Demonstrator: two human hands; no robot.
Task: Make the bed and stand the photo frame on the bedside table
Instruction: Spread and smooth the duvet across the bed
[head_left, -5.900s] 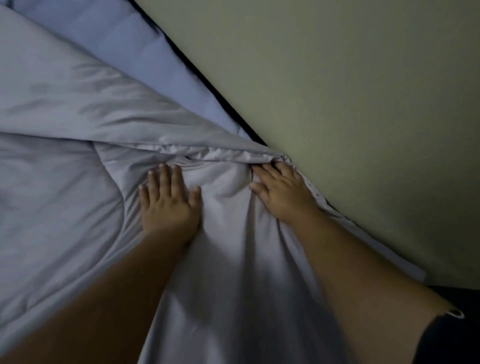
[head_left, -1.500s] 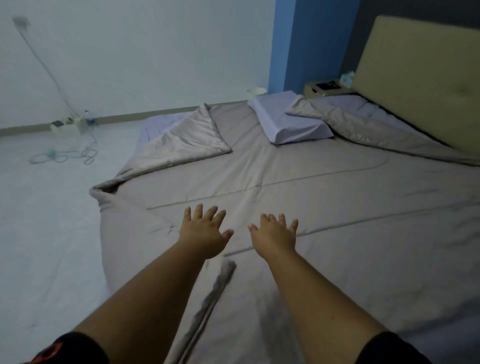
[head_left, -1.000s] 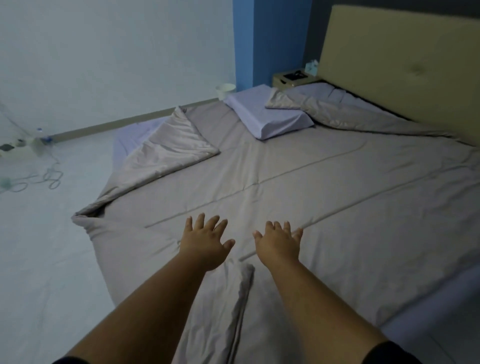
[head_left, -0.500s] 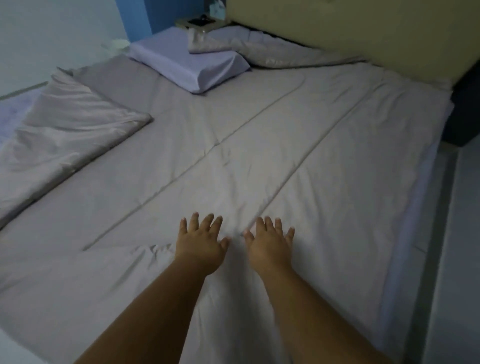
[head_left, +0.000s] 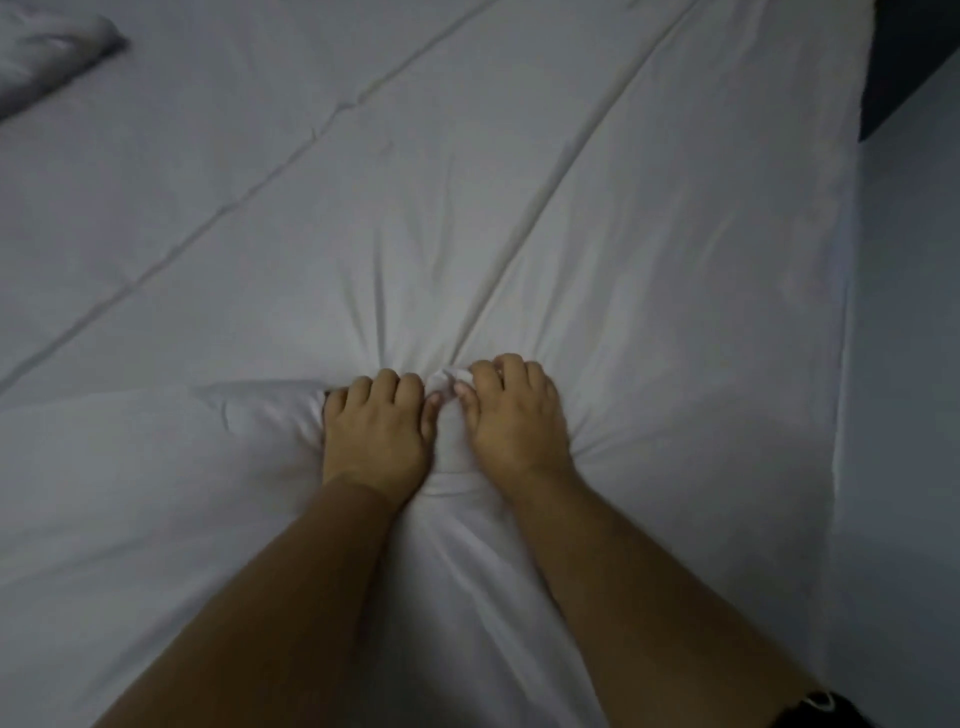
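A pale grey quilted duvet (head_left: 597, 218) covers the bed and fills most of the view, with stitched seams running diagonally away from me. My left hand (head_left: 374, 431) and my right hand (head_left: 514, 410) lie side by side on it, fingers curled, each clutching a bunch of the fabric. Creases fan out from both fists, and a small ridge of cloth stands between them. A folded-back corner of the duvet (head_left: 47, 52) shows at the top left. The photo frame and the bedside table are out of view.
The bed's right edge (head_left: 841, 364) runs down the right side, with a strip of pale floor (head_left: 909, 415) beyond it. A dark shape (head_left: 914, 57) sits at the top right corner.
My hands were open and flat over the duvet half a second ago; now both have closed on the fabric. My view has dropped closer, losing the pillow and headboard.
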